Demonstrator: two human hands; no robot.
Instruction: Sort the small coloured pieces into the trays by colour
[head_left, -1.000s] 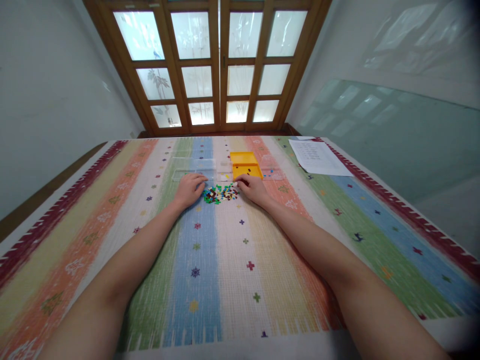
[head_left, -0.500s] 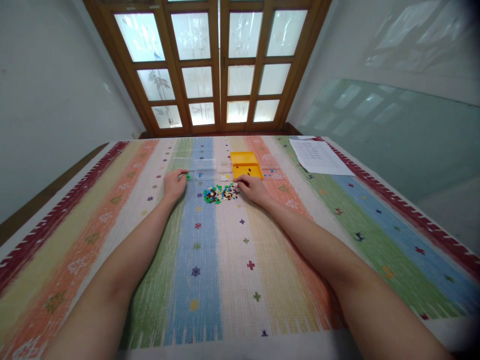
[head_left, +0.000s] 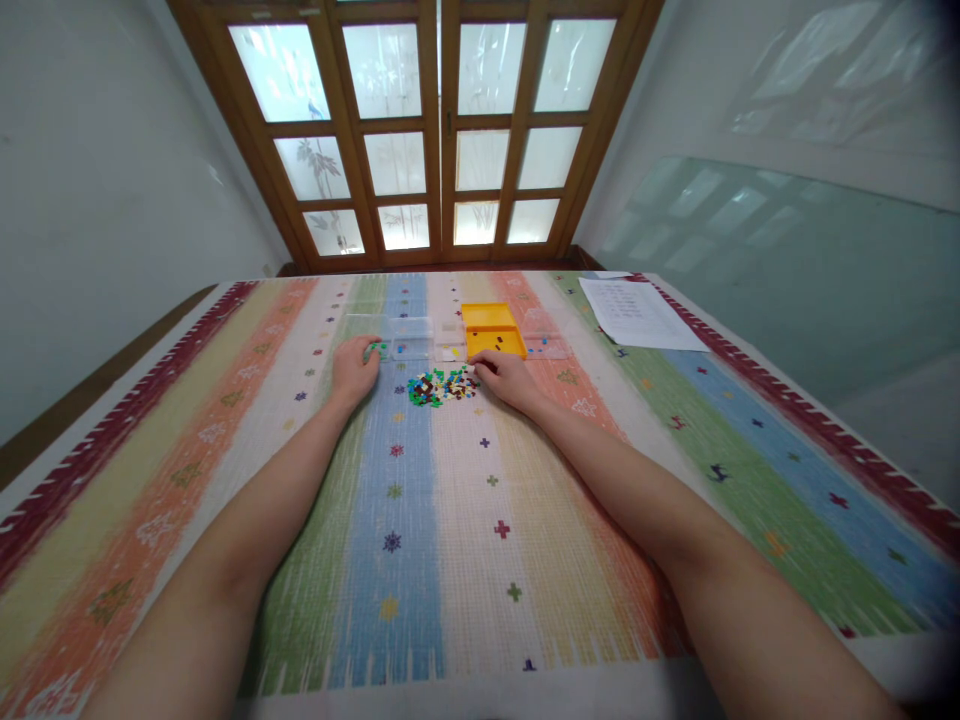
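A small heap of tiny coloured pieces [head_left: 441,386] lies on the striped cloth far from me. My left hand [head_left: 354,365] rests with curled fingers at the near edge of a clear tray [head_left: 401,337], next to a few green pieces [head_left: 379,349]; whether it holds one is too small to tell. My right hand [head_left: 504,374] sits at the heap's right edge, just in front of a yellow tray [head_left: 490,328], its fingertips pinched together among the pieces.
More clear trays [head_left: 546,343] stand right of the yellow one. A printed sheet of paper [head_left: 637,313] lies at the far right of the striped tablecloth [head_left: 442,520]. Wooden-framed glass doors [head_left: 420,130] rise behind the table.
My left hand left the heap, moved left and away to the clear tray, then shifted slightly back toward the green pieces. My right hand has barely moved.
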